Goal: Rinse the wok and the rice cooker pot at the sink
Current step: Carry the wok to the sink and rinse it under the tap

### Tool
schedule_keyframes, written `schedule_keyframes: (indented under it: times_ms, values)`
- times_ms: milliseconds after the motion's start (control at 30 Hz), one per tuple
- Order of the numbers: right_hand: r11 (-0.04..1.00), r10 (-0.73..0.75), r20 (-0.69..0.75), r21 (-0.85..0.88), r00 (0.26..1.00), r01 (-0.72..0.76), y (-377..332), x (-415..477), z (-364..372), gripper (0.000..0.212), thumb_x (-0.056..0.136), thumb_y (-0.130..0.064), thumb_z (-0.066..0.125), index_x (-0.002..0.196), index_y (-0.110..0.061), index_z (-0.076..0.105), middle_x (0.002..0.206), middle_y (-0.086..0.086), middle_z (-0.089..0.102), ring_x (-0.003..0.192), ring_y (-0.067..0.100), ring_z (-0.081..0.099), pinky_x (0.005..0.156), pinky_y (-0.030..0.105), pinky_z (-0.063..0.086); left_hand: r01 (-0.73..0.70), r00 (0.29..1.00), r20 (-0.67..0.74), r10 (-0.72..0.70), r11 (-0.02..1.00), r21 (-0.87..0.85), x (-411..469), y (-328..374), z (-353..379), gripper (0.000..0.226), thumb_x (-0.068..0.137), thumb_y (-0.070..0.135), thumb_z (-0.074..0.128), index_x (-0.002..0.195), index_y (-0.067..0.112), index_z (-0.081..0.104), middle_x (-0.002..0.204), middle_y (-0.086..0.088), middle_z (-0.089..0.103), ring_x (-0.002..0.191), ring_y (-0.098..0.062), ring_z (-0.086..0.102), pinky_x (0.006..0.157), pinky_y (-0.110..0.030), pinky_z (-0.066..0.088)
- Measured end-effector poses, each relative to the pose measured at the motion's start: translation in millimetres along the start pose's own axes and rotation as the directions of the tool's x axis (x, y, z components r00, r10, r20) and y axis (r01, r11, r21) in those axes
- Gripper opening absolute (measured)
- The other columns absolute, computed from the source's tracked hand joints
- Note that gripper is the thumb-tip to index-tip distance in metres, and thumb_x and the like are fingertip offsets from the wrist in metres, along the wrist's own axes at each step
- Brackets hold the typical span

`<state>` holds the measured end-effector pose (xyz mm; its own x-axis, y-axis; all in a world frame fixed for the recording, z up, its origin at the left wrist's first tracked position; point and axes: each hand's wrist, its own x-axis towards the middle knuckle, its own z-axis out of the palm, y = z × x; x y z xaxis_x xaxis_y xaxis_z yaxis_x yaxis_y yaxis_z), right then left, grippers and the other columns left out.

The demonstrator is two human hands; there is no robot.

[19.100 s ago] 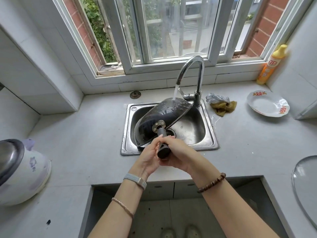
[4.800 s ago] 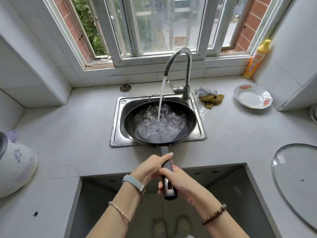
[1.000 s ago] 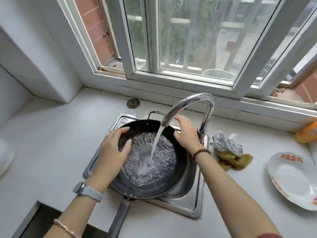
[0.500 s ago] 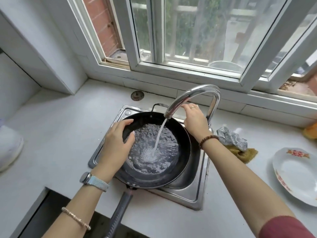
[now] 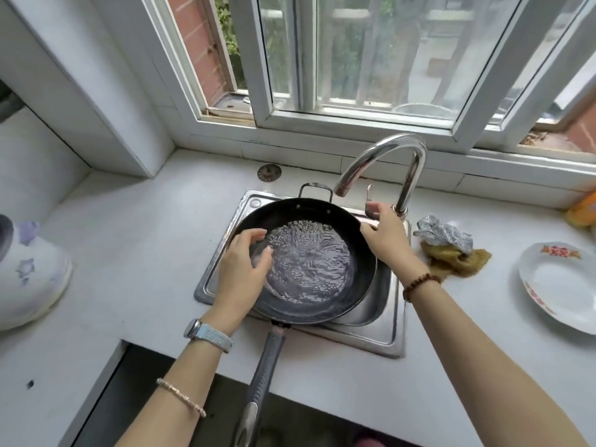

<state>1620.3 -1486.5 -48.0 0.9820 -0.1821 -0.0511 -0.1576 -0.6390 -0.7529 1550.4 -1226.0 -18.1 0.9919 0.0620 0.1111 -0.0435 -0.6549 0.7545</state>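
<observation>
Black wok (image 5: pixel 290 211): sits in the steel sink (image 5: pixel 383 333), level enough to keep a rippling pool of water in its bowl. Its long handle (image 5: pixel 264 366) juts toward the near edge of the surface (image 5: pixel 129 253) with no hand on it, so the sink appears to carry the weight.

Left hand (image 5: pixel 242 272): lies inside the left wall, with its fingers (image 5: pixel 258 235) apart and loosely curved, their tips at the water's edge. It is probably placed to swish or rub the inside.

Right hand (image 5: pixel 383 237): lies at the far right rim, just beside the base of the tap (image 5: pixel 387 150). I cannot tell whether it clamps the rim or only rests there. No stream falls from the spout.

Rice cooker (image 5: pixel 29 272): stands at the far left, well apart from the sink. Its pot is not visible, so that half of the task looks not yet begun.

Scouring pad (image 5: pixel 442 233) on a cloth (image 5: pixel 451 259): lies just right of the sink, within reach.

Plate (image 5: pixel 561 285): lies further right.
</observation>
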Motion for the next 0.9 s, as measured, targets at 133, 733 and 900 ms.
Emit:
schedule_keyframes:
  times_ms: [133, 733, 900]
  values:
    - [0.986, 0.119, 0.022, 0.119, 0.993, -0.121, -15, -56, 15, 0.03, 0.09, -0.013, 0.058, 0.12, -0.012, 0.057, 0.115, 0.001, 0.06, 0.096, 0.015, 0.059, 0.08, 0.022, 0.042, 0.038, 0.999, 0.012, -0.037, 0.998, -0.049, -23, -17, -10, 0.02, 0.094, 0.019, 0.057, 0.114, 0.02, 0.06, 0.108, 0.009, 0.063, 0.099, -0.004, 0.057, 0.077, -0.004, 0.037]
    - [0.711, 0.526, 0.351, 0.318, 0.775, -0.627, -70, -273, 171, 0.043, 0.085, -0.029, 0.065, 0.117, -0.005, 0.049, 0.096, 0.01, 0.064, 0.074, 0.023, 0.069, 0.073, 0.043, 0.058, 0.536, 0.686, 0.68, -0.257, 0.811, -0.234, -107, -105, -12, 0.021, 0.099, 0.02, 0.05, 0.11, 0.006, 0.061, 0.088, -0.001, 0.069, 0.08, -0.013, 0.066, 0.068, -0.024, 0.054]
    - [0.554, 0.594, 0.313, 0.509, 0.741, -0.659, -87, -276, 180, 0.013, 0.093, -0.01, 0.053, 0.104, -0.007, 0.06, 0.066, 0.009, 0.056, 0.047, 0.019, 0.057, 0.046, 0.03, 0.051, 0.686, 0.527, 0.791, -0.31, 0.705, -0.18, -105, -100, -1, 0.023, 0.097, 0.025, 0.054, 0.103, 0.006, 0.066, 0.076, -0.004, 0.064, 0.047, -0.006, 0.056, 0.044, -0.018, 0.044]
